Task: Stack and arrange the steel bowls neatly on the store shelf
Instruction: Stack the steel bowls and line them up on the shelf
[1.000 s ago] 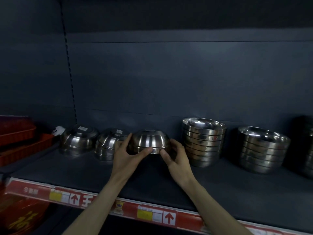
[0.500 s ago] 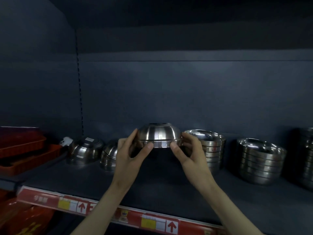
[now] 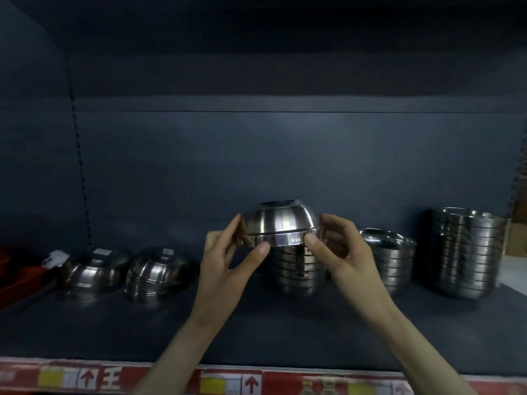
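Note:
An upside-down steel bowl (image 3: 278, 223) is held in the air between both hands, just above an upright stack of steel bowls (image 3: 298, 270). My left hand (image 3: 228, 260) grips its left rim with thumb and fingers. My right hand (image 3: 339, 249) pinches the right rim. Two more inverted bowl piles sit on the shelf (image 3: 256, 332) at the left, one (image 3: 94, 269) beside the other (image 3: 156, 273). To the right stand a low upright stack (image 3: 395, 262) and a taller one (image 3: 464, 252).
The dark back panel (image 3: 285, 166) rises behind the bowls. Red trays (image 3: 17, 277) lie at the far left. A red price strip (image 3: 228, 380) with yellow tags and arrows runs along the shelf's front edge.
Both hands lifted the inverted bowl off the shelf and carried it up and rightwards, so it now hangs over the upright stack. The view shifted right, showing a tall stack.

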Demonstrator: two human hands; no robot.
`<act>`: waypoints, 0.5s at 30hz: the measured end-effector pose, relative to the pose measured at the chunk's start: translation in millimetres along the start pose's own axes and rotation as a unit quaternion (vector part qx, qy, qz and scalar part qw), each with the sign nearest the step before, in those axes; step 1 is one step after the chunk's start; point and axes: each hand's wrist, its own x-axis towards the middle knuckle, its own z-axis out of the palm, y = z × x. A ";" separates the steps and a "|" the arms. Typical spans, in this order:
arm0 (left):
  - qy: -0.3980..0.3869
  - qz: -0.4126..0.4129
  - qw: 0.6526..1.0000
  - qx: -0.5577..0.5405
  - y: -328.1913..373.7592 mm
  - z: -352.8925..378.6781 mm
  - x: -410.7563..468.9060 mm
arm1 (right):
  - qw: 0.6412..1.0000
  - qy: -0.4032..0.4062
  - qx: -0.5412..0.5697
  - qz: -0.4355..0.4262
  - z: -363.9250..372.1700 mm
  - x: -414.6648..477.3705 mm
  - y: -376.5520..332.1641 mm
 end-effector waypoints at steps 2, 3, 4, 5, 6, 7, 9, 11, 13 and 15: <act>-0.008 0.001 1.000 -0.013 1.2 8.8 1.3 | 1.000 0.005 -0.007 0.003 -10.9 -1.5 -2.0; -0.011 0.000 1.000 -0.019 1.8 13.1 1.5 | 1.000 0.006 -0.010 0.004 -15.4 -3.1 -3.2; -0.015 0.000 1.000 -0.022 2.1 17.0 1.5 | 1.000 0.008 -0.013 0.005 -19.7 -4.7 -3.2; -0.018 0.000 1.000 -0.024 2.3 20.7 1.2 | 1.000 0.009 -0.014 0.007 -23.0 -6.3 -4.0; -0.018 0.001 0.999 -0.026 1.7 24.1 0.8 | 1.000 0.010 -0.012 0.010 -25.6 -7.5 -4.6; -0.018 0.001 0.999 -0.028 1.5 26.9 0.5 | 1.000 0.010 -0.011 0.013 -28.0 -8.2 -5.5; -0.017 0.000 0.999 -0.033 2.8 31.3 0.9 | 1.000 0.009 -0.006 0.014 -31.7 -8.0 -7.6; -0.016 0.004 0.999 -0.041 5.5 33.6 3.1 | 1.000 0.008 0.005 0.007 -36.1 -6.5 -10.0; -0.009 0.017 0.999 -0.043 8.6 34.0 6.2 | 1.000 0.004 0.012 -0.003 -39.4 -5.0 -12.8; -0.007 0.028 0.999 -0.041 11.5 33.7 8.8 | 1.000 0.001 0.009 -0.013 -42.2 -3.5 -15.2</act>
